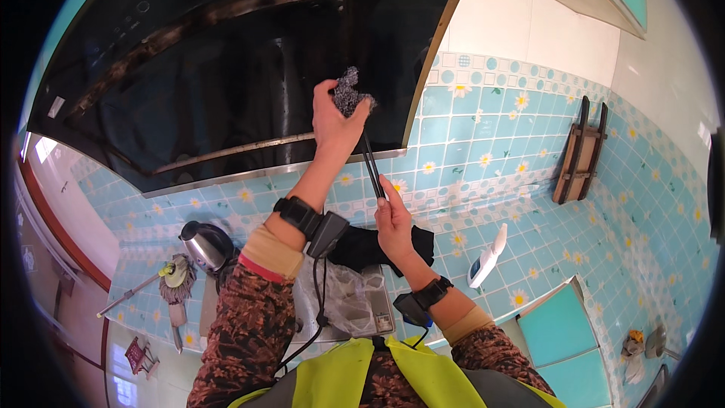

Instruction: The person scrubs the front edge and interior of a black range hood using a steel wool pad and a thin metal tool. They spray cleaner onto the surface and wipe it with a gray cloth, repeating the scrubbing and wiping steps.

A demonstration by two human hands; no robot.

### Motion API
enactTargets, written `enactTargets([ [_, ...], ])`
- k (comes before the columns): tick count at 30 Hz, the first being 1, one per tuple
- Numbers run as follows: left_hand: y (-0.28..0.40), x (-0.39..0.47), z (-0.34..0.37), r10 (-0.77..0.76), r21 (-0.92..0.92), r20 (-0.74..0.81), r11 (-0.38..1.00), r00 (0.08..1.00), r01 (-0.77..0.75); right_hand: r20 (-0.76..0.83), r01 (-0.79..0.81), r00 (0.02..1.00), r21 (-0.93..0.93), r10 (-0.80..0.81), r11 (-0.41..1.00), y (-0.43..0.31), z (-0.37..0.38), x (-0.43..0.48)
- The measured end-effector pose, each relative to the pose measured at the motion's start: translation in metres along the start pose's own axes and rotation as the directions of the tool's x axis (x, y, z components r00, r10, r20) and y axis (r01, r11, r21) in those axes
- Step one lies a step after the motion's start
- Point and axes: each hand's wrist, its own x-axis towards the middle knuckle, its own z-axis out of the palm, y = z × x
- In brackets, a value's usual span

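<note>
My left hand (pixel 337 124) is raised to the dark glass front of a range hood (pixel 226 85), its thumb and fingers gripping a steel wool scourer (pixel 350 93). Below and to its right, my right hand (pixel 392 215) grips one end of a pair of dark, thin rods (pixel 371 161), perhaps chopsticks or tongs. Their upper ends reach up to the scourer, where the left hand partly hides them. Brownish grime runs in bands along the hood's panel edges.
Below the hood, a sink (pixel 382 294) holds clear plastic; a black cloth (pixel 357 246) lies behind it. An electric kettle (pixel 207 246) and a mop head (pixel 177 280) are at left. A white bottle (pixel 487 258) stands on the tiled counter, right. A wooden rack (pixel 580 153) leans in the corner.
</note>
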Motion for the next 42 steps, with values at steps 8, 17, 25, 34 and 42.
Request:
enactTargets([
  [8,0.000,-0.009,0.006,0.064,0.176,-0.050,0.983,0.997,-0.054,-0.006,-0.129,0.992,0.021,0.129,0.991,0.003,-0.027,-0.035],
  [17,-0.050,-0.065,-0.009,-0.017,0.207,0.021,0.978,1.000,0.012,-0.032,-0.159,0.986,0.058,0.161,0.986,0.004,-0.082,-0.072],
  [25,-0.047,-0.073,-0.006,0.086,-0.089,-0.064,0.992,0.994,-0.091,-0.015,-0.201,0.979,0.043,0.202,0.979,0.003,-0.105,-0.092],
  [34,-0.007,-0.030,0.023,0.193,0.204,-0.070,0.963,0.979,-0.176,0.016,-0.305,0.952,0.060,0.304,0.950,-0.002,-0.118,-0.108],
  [42,-0.042,-0.032,0.013,0.232,0.266,0.012,0.937,0.973,-0.226,0.028,-0.350,0.937,0.046,0.350,0.935,-0.003,-0.138,-0.120],
])
